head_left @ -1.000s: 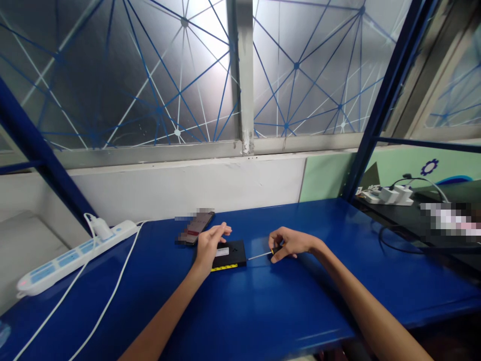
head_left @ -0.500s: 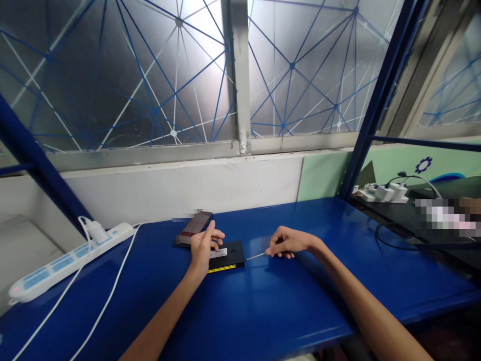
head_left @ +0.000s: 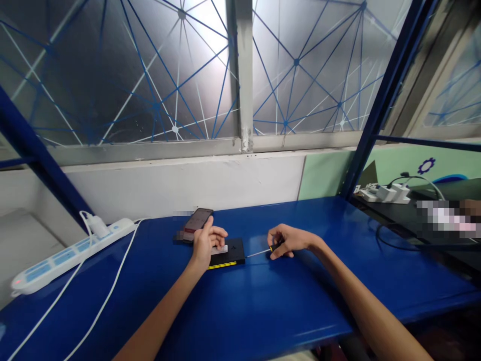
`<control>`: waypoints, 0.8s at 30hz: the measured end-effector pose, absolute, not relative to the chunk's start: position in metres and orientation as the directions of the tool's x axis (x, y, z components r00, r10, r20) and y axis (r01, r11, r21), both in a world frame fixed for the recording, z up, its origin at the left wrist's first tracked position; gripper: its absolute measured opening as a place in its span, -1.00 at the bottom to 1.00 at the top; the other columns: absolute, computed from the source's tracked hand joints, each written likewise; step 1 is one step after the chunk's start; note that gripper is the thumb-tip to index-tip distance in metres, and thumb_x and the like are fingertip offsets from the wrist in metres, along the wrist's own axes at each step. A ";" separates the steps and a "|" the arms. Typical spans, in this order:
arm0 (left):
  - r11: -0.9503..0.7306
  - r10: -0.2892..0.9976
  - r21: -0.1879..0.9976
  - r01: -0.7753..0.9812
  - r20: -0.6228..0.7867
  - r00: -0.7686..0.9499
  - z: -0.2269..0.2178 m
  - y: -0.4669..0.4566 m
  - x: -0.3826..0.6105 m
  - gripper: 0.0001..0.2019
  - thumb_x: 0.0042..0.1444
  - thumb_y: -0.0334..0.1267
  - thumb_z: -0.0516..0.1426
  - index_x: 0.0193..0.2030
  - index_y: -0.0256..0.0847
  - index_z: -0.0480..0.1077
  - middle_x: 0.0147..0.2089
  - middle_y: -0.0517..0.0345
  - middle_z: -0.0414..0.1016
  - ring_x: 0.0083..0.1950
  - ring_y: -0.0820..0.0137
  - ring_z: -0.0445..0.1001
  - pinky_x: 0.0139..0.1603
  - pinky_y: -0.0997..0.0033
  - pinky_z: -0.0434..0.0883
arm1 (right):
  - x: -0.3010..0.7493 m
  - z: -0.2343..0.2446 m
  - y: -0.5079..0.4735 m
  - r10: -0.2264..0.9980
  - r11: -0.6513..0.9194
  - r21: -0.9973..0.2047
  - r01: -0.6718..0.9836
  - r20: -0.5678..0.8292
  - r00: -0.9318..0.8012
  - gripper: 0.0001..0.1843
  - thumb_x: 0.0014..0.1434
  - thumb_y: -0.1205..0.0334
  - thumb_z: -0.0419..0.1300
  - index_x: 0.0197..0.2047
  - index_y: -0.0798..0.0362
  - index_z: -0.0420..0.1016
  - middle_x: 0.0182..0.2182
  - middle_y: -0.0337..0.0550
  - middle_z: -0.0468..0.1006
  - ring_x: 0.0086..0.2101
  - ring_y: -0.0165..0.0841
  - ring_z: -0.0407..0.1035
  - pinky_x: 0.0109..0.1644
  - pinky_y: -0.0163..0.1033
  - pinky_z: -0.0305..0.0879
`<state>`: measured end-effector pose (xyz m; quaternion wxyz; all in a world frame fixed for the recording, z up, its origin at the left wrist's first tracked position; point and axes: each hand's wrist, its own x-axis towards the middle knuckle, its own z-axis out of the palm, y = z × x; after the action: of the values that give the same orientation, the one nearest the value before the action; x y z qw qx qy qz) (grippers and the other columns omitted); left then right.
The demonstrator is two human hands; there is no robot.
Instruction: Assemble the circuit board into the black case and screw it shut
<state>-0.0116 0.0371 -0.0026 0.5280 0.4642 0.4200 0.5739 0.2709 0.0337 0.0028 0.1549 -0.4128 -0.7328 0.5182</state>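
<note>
A small flat black box (head_left: 232,250) with a white label and a yellow-striped front edge lies on the blue bench (head_left: 263,311). My left hand (head_left: 206,243) rests on its left part, fingers curled over the label. My right hand (head_left: 288,239) is closed on a thin screwdriver (head_left: 261,251) with a black and yellow handle. The metal shaft lies low along the bench and its tip meets the box's right side.
A phone (head_left: 196,222) lies just behind my left hand. A white power strip (head_left: 67,253) with a plugged charger and white cables sits at the left. Frosted windows stand behind. To the right a blue post, a black table with chargers (head_left: 391,193) and cables.
My left hand's fingers have curled down from stretched out onto the box's label. My right hand stayed on the screwdriver, shifting slightly; its tip stays against the box's side.
</note>
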 end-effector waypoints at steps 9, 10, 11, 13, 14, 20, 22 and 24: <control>-0.152 0.979 0.984 -0.090 0.138 -0.152 -0.008 0.042 -0.017 -0.45 0.09 0.10 0.11 -0.69 -0.34 0.43 -0.72 0.07 0.37 -0.72 0.50 0.27 -0.73 0.57 0.08 | 0.274 0.000 0.033 0.718 0.106 -0.900 0.422 -0.225 -0.659 -0.58 -0.02 -0.05 0.36 -0.41 0.20 0.52 -0.58 -0.23 0.47 -0.67 -0.55 0.27 -0.65 -0.45 0.16; -0.153 0.979 0.983 -0.104 0.136 -0.153 -0.008 0.042 -0.016 -0.45 0.10 0.09 0.11 -0.70 -0.34 0.43 -0.72 0.06 0.37 -0.72 0.50 0.26 -0.73 0.57 0.08 | 0.274 0.000 0.033 0.716 0.116 -0.900 0.421 -0.218 -0.663 -0.58 0.00 -0.06 0.35 -0.40 0.20 0.53 -0.59 -0.24 0.47 -0.68 -0.56 0.24 -0.66 -0.46 0.13; -0.154 0.978 0.981 -0.117 0.134 -0.158 -0.009 0.041 -0.015 -0.45 0.10 0.08 0.10 -0.71 -0.34 0.42 -0.72 0.06 0.37 -0.73 0.51 0.26 -0.73 0.56 0.08 | 0.275 0.000 0.033 0.714 0.129 -0.898 0.421 -0.211 -0.667 -0.58 0.02 -0.07 0.33 -0.39 0.21 0.54 -0.59 -0.24 0.45 -0.68 -0.57 0.21 -0.67 -0.46 0.10; -0.155 0.977 0.979 -0.130 0.133 -0.166 -0.009 0.041 -0.014 -0.45 0.10 0.07 0.10 -0.72 -0.33 0.41 -0.72 0.06 0.37 -0.73 0.51 0.25 -0.73 0.56 0.07 | 0.275 0.002 0.032 0.711 0.153 -0.891 0.428 -0.201 -0.673 -0.55 0.07 -0.09 0.29 -0.38 0.22 0.56 -0.61 -0.26 0.42 -0.69 -0.58 0.16 -0.68 -0.46 0.04; -0.157 0.976 0.979 -0.129 0.134 -0.170 -0.010 0.040 -0.013 -0.45 0.10 0.07 0.10 -0.73 -0.33 0.41 -0.72 0.07 0.37 -0.73 0.51 0.25 -0.73 0.56 0.07 | 0.274 0.003 0.032 0.710 0.160 -0.888 0.431 -0.200 -0.676 -0.53 0.09 -0.10 0.27 -0.37 0.23 0.57 -0.62 -0.27 0.40 -0.69 -0.58 0.14 -0.69 -0.45 0.02; -0.174 0.980 0.978 -0.114 0.161 -0.121 -0.012 0.038 -0.008 -0.48 0.13 0.01 0.09 -0.72 -0.31 0.42 -0.71 0.08 0.38 -0.72 0.52 0.25 -0.72 0.56 0.10 | 0.271 0.004 0.029 0.708 0.143 -0.889 0.435 -0.215 -0.672 -0.49 0.13 -0.13 0.22 -0.38 0.25 0.59 -0.67 -0.32 0.31 -0.71 -0.60 0.06 -0.68 -0.42 -0.07; -0.180 0.979 0.977 -0.110 0.166 -0.121 -0.013 0.038 -0.006 -0.48 0.14 0.01 0.08 -0.72 -0.30 0.41 -0.70 0.08 0.39 -0.71 0.52 0.25 -0.72 0.56 0.11 | 0.271 0.003 0.029 0.696 0.118 -0.893 0.435 -0.238 -0.678 -0.47 0.15 -0.14 0.20 -0.39 0.25 0.58 -0.70 -0.33 0.30 -0.74 -0.60 0.04 -0.69 -0.42 -0.09; -0.194 0.973 0.977 -0.085 0.180 -0.145 -0.014 0.038 -0.006 -0.46 0.15 0.02 0.07 -0.72 -0.30 0.41 -0.70 0.08 0.39 -0.71 0.51 0.25 -0.71 0.55 0.12 | 0.270 0.002 0.029 0.680 0.093 -0.894 0.437 -0.264 -0.684 -0.44 0.17 -0.16 0.16 -0.41 0.25 0.57 -0.72 -0.34 0.29 -0.76 -0.61 0.03 -0.69 -0.42 -0.08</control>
<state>-0.0057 0.0379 -0.0139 0.4395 0.4842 0.4583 0.6020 0.2705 0.0292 0.0019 0.1095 -0.3822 -0.7312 0.5543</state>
